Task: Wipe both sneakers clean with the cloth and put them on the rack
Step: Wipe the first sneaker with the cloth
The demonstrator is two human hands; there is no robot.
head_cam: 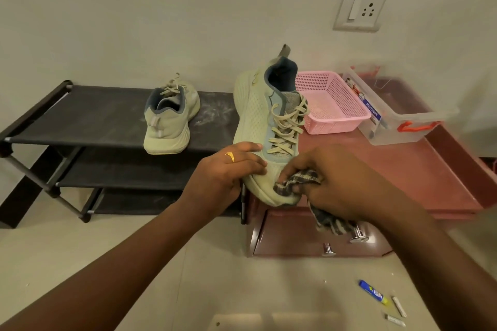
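Closest to us, at about 5 o'clock on the floor, lie a small blue tube (373, 292) and two pale sticks (399, 306), well apart from the work. Above them our right hand (336, 180) is closed around the checked cloth (295, 183), pressing a bunched part of it against the toe of the sneaker in hand (265, 126), while the loose end hangs down in front of the drawer of the reddish cabinet (403, 169). Our left hand (228, 169), with a ring on one finger, is curled over the forefoot from the 9 o'clock side, fingers on top and thumb hidden beneath; we judge it holds the shoe steady so the cloth can rub without pushing it away. This sneaker is tilted with the heel up toward 12 o'clock and its toe near the cabinet's front edge, which turns the side and toe toward us for wiping. The other sneaker (169, 115) stands upright at 10 o'clock on the top shelf of the dark rack (80, 113), heel toward us, so we judge only one shoe remains. At 1 o'clock on the cabinet, the pink basket (330, 99) seems empty. Just beside it, the clear box (390, 115) with orange clips has a printed label inside; whether it holds more we cannot tell.
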